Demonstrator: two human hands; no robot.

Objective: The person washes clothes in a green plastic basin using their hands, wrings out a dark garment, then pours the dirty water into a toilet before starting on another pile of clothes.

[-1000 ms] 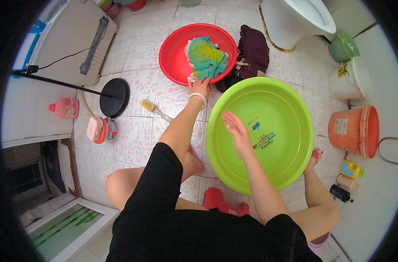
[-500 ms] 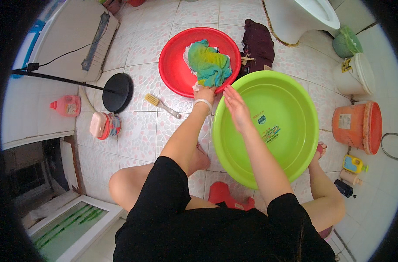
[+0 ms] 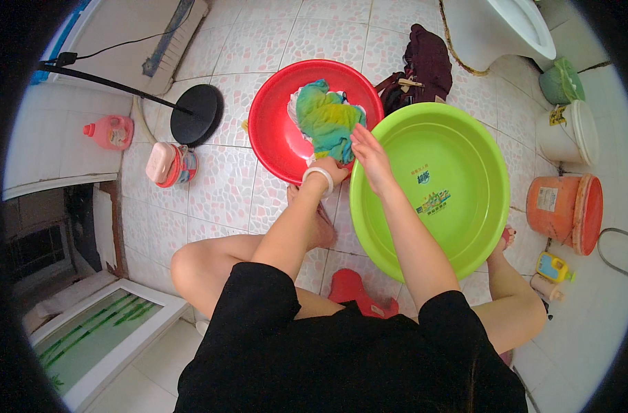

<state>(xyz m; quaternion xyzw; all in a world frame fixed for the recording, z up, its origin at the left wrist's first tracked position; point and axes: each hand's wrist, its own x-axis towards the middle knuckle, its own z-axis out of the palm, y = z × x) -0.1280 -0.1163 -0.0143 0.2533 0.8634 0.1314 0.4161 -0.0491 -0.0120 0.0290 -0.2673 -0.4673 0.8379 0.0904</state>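
A red basin (image 3: 267,131) stands on the floor in front of me, holding a crumpled blue, green and yellow towel (image 3: 325,118) with some white cloth beneath it. My left hand (image 3: 330,169), a white band at its wrist, grips the basin's near rim; its fingertips are partly hidden. A larger lime-green basin (image 3: 458,162) with printed pictures on its bottom stands to the right, against the red one. Fingers stretched out and empty, my right hand (image 3: 373,157) is over the green basin's left edge, its fingertips near the towel.
Dark maroon clothing (image 3: 427,65) lies behind the basins. A black round stand base (image 3: 197,115) and a small bucket with a pink box (image 3: 169,168) are at left. An orange bucket (image 3: 555,212) and a white bucket (image 3: 561,134) line the right wall. A red stool (image 3: 355,292) is beneath me.
The red basin has come nearer to me with the towel inside, my left hand on its rim. The scrub brush on its left is now almost wholly hidden.
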